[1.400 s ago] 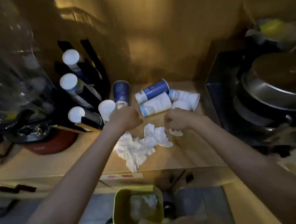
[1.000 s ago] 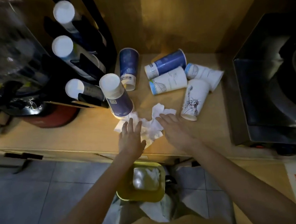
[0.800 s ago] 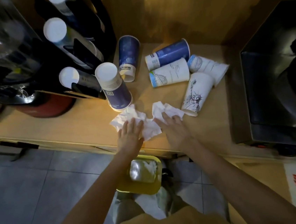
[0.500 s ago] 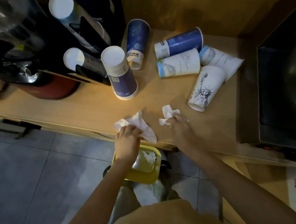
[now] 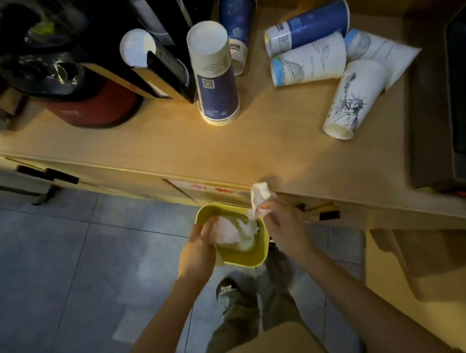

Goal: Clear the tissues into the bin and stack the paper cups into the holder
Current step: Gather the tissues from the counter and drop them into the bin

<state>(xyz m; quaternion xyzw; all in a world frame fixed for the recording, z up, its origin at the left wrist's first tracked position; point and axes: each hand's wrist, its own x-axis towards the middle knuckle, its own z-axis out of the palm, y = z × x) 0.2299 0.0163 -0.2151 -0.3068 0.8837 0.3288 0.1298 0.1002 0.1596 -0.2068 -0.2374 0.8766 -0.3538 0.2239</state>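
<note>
Seen from above, a person stands at a wooden counter (image 5: 166,151) with both bare hands lowered over a small yellow bin (image 5: 259,255) on the tiled floor just below the counter's front edge. The left hand (image 5: 197,249) is curled around a crumpled white tissue (image 5: 229,232) at the bin's mouth, above other tissue already inside. The right hand (image 5: 284,222) pinches a second tissue (image 5: 258,198) between its fingertips, held up beside the bin's far rim, at the counter's edge. On the counter, a blue paper cup (image 5: 215,74) stands upside down just beside a black cup holder (image 5: 168,68), which shows the white base of a cup stack (image 5: 137,47). Another blue cup (image 5: 237,23) lies behind it. To the right, well apart from the hands, four more cups lie on their sides: one blue (image 5: 308,26) and three white with line drawings (image 5: 310,63), (image 5: 379,50), (image 5: 353,99).
</note>
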